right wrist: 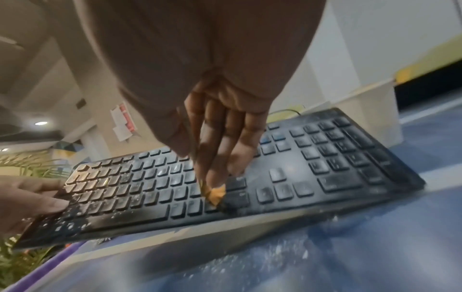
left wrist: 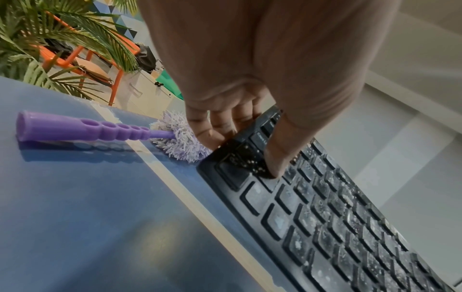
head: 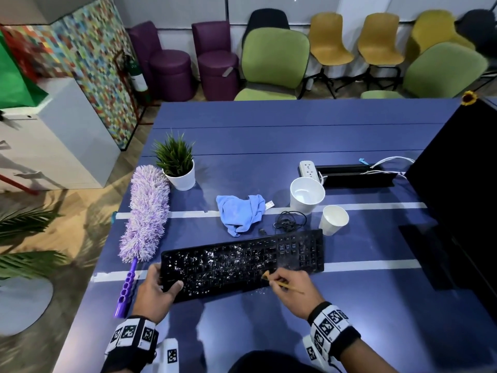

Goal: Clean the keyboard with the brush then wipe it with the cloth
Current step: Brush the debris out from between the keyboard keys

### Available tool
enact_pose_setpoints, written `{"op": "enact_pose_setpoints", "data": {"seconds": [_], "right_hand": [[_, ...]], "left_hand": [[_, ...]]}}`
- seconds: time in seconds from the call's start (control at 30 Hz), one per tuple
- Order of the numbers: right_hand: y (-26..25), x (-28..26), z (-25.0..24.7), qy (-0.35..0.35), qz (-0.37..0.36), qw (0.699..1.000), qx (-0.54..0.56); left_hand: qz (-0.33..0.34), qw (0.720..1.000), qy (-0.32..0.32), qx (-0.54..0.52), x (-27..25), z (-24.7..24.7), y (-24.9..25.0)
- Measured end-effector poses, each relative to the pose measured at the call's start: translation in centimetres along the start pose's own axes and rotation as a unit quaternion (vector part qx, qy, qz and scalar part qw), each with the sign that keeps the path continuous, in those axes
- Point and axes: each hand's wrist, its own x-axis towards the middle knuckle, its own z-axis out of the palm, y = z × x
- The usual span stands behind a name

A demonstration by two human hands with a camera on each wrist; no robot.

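Keyboard (head: 242,261): lying lower centre on tabletop (head: 269,146), mostly speckled white.
Brush (head: 279,283): sweeping the near edge, pinched in right hand (head: 291,293) fingers.
Left hand (head: 156,290): gripping the left end.
Cloth (head: 240,212): waiting behind, wiping not yet begun.

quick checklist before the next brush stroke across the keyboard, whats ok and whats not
1. Left hand grips the left end of the black dusty keyboard: ok.
2. Right hand pinches the small yellow-handled brush, bristles on the keys near the front edge: ok.
3. Keyboard tilted, left end lifted off the blue table: ok.
4. White crumbs cleared from the left and middle keys: not ok, many remain.
5. Crumpled light blue cloth lies behind the keyboard, ready for wiping: ok.
6. Two white paper cups clear of the brush path: ok.
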Motion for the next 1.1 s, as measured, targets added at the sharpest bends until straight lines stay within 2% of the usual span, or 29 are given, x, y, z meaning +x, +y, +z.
{"op": "enact_pose_setpoints", "data": {"seconds": [0.07, 0.13, 0.23, 0.3, 0.4, 0.43, 0.6, 0.73, 0.77, 0.9, 0.97, 1.03, 1.1], "right_hand": [[0.9, 0.4, -1.0, 0.039, 0.028, 0.999, -0.01], [1.8, 0.4, -2.5, 0.106, 0.056, 0.993, -0.011], [1.8, 0.0, -4.2, 0.182, 0.028, 0.981, 0.062], [1.9, -0.2, -4.1, 0.174, 0.009, 0.982, 0.073], [3.0, -0.6, -2.6, 0.059, 0.033, 0.998, 0.005], [3.2, -0.7, -2.3, 0.046, 0.04, 0.998, -0.005], [1.9, -0.6, -2.4, 0.143, -0.004, 0.988, 0.057], [2.3, 0.1, -1.9, 0.069, 0.04, 0.997, 0.0], [2.4, 0.2, -1.9, 0.073, 0.047, 0.996, 0.001], [2.3, 0.3, -2.4, 0.158, 0.025, 0.987, 0.034], [2.6, 0.2, -2.6, 0.161, 0.067, 0.984, -0.021], [3.1, 0.1, -3.2, 0.194, 0.12, 0.972, -0.05], [3.1, -0.1, -3.4, 0.23, 0.094, 0.969, -0.006]], "left_hand": [[-0.003, 1.0, -0.001, -0.004, -0.1, 0.1, 0.1], [-0.004, 1.0, -0.002, -0.007, -0.1, -0.1, 0.0], [-0.001, 1.0, -0.011, -0.009, 0.1, -0.3, 0.1], [0.0, 1.0, -0.011, -0.007, 0.3, -0.2, 0.1], [-0.002, 1.0, -0.013, -0.011, 0.6, -0.2, -0.3], [-0.002, 1.0, -0.013, -0.008, 0.7, -0.2, -0.6], [0.002, 1.0, -0.011, 0.0, 0.7, -0.2, -0.8], [0.0, 1.0, -0.011, -0.001, 0.8, -0.1, -1.0], [0.001, 1.0, -0.01, -0.003, 0.8, -0.1, -1.0], [0.014, 1.0, -0.005, -0.001, 0.5, -0.2, -0.7], [0.01, 1.0, -0.004, -0.006, 0.6, -0.2, -0.7], [0.008, 1.0, -0.008, -0.011, 0.8, -0.2, -0.8], [0.008, 1.0, -0.01, -0.014, 0.9, -0.2, -0.8]]}}
